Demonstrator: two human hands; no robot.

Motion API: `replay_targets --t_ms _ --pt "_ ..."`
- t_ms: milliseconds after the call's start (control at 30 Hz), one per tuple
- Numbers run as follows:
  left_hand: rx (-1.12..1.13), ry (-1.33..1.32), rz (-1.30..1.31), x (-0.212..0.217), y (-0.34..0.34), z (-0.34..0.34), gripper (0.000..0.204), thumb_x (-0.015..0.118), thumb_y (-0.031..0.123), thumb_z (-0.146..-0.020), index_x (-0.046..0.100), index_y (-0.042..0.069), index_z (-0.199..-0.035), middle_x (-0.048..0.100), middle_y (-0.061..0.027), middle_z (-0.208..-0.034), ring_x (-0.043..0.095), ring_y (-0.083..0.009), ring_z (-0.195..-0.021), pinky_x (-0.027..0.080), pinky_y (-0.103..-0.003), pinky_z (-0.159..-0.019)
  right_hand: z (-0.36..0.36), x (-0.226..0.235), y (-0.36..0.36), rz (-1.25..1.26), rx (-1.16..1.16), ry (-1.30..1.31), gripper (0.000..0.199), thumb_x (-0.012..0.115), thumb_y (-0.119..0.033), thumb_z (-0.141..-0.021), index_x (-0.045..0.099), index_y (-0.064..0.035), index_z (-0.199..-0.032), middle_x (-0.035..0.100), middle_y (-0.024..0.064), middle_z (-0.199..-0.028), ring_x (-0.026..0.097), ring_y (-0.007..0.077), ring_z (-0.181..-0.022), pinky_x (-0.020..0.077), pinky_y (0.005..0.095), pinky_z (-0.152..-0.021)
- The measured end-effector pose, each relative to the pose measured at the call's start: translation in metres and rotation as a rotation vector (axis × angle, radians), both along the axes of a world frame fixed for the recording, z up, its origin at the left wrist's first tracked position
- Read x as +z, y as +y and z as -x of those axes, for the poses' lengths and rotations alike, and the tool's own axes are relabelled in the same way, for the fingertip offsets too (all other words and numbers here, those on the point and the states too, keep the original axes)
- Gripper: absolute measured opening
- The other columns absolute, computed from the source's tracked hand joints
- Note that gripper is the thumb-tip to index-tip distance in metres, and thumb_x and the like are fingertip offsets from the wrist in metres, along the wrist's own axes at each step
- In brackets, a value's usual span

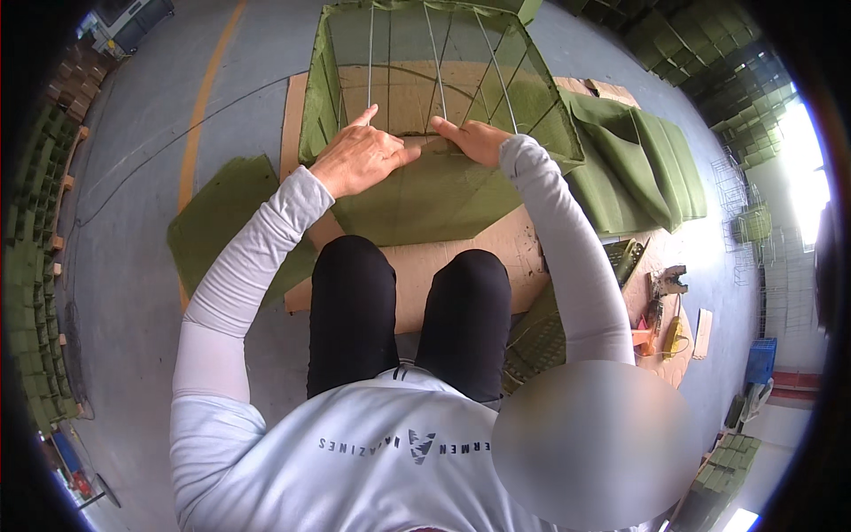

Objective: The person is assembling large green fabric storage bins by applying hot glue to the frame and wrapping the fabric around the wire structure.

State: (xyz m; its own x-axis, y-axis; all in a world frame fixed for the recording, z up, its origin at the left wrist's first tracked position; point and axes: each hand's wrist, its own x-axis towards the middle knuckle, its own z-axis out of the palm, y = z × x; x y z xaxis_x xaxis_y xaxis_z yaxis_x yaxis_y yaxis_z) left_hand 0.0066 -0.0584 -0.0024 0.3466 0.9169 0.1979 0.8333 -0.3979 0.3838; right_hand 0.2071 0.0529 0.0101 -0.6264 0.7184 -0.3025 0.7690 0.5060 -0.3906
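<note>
A box-shaped wire frame covered in green mesh fabric stands before my knees, its upper side uncovered and thin metal rods showing across it. My left hand is at the near rim, closed over the fabric edge, with one finger sticking up and another blurred. Just right of it, my right hand grips the same rim; its thumb stretches left, and its other fingers are mostly hidden.
Flat cardboard lies under the frame. To the right is a pile of folded green fabric; to the left, a loose green sheet. Small tools lie right of my knees. Stacked green boxes line the far right.
</note>
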Motion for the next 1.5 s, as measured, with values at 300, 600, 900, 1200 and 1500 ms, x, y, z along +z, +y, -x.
replay_targets --t_ms 300,600,900,1200,1500 --pt "0.092 -0.078 -0.443 -0.010 -0.044 -0.018 0.037 0.055 0.030 -0.094 0.064 -0.002 -0.110 0.066 -0.0160 -0.107 0.063 -0.0308 -0.099 0.046 -0.043 -0.095 0.001 -0.037 -0.062 -0.965 0.360 0.633 0.029 0.059 -0.029 -0.087 0.063 -0.0016 -0.094 0.063 0.0202 -0.112 0.059 0.0299 -0.111 0.0472 0.0411 -0.092" --pt "0.168 0.208 -0.041 0.015 -0.017 -0.032 0.041 0.048 0.036 -0.097 0.064 0.000 -0.105 0.069 -0.0162 -0.092 0.064 -0.0330 -0.087 0.043 -0.043 -0.101 0.012 -0.029 -0.049 -0.744 0.342 0.176 0.032 0.046 -0.024 -0.089 0.066 -0.0137 -0.111 0.058 0.0140 -0.128 0.047 0.0224 -0.128 0.0333 0.0528 -0.102" --pt "0.104 0.594 -0.079 -0.011 0.019 -0.020 0.044 0.035 0.033 -0.101 0.053 0.007 -0.132 0.067 -0.0173 -0.096 0.064 -0.0314 -0.088 0.035 -0.048 -0.107 0.018 -0.051 -0.004 0.480 0.120 0.783 0.053 0.042 -0.032 -0.098 0.034 -0.0075 -0.144 0.031 0.0101 -0.151 0.029 0.0295 -0.138 0.0250 0.0418 -0.114" --pt "0.117 0.034 -0.912 -0.021 -0.032 -0.036 0.056 0.049 0.054 -0.091 0.064 0.000 -0.092 0.068 -0.0168 -0.090 0.065 -0.0303 -0.082 0.050 -0.037 -0.089 -0.019 -0.028 -0.070 -1.033 0.126 0.506 0.039 0.057 -0.038 -0.089 0.059 -0.0003 -0.098 0.063 0.0157 -0.104 0.059 0.0307 -0.102 0.0472 0.0400 -0.086" --pt "0.158 0.059 0.266 0.010 0.020 -0.042 0.083 0.017 0.069 -0.093 0.064 0.002 -0.110 0.066 -0.0207 -0.095 0.064 -0.0330 -0.087 0.049 -0.042 -0.082 0.003 -0.021 -0.012 -0.157 0.019 0.016 0.048 0.042 -0.043 -0.092 0.062 -0.0014 -0.105 0.069 0.0171 -0.096 0.065 0.0358 -0.090 0.0502 0.0424 -0.078"
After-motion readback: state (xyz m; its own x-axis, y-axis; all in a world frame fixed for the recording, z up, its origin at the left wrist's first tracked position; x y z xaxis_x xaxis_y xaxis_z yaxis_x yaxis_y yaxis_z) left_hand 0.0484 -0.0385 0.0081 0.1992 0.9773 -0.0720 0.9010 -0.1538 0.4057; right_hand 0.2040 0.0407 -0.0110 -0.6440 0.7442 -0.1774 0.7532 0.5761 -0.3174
